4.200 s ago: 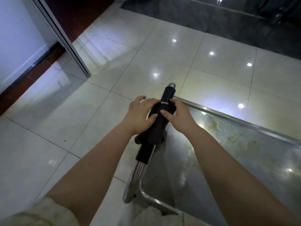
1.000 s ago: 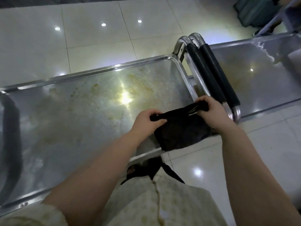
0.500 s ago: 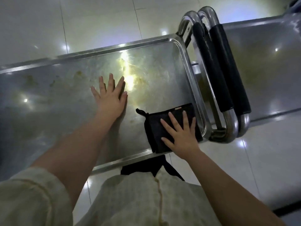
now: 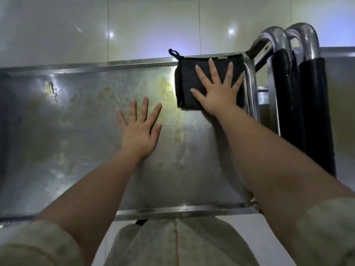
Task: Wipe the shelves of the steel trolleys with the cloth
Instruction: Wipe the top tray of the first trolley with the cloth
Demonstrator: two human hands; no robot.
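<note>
Right hand (image 4: 217, 95) flat, fingers splayed, pressing the dark cloth (image 4: 187, 87) into the shelf (image 4: 76, 135)'s far corner. Left hand (image 4: 139, 131) spread mid-shelf, holding nothing. Danger: the cloth could ride over the rim and bunch, missing the yellow smears (image 4: 165, 87).

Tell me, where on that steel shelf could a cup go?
The shelf is bare, though stained, left of the left hand, and between it and the right hand toward the near rim. Crowded: the far right corner, under the cloth.

head view, looking down, close over trolley shelf (image 4: 80, 131)
</note>
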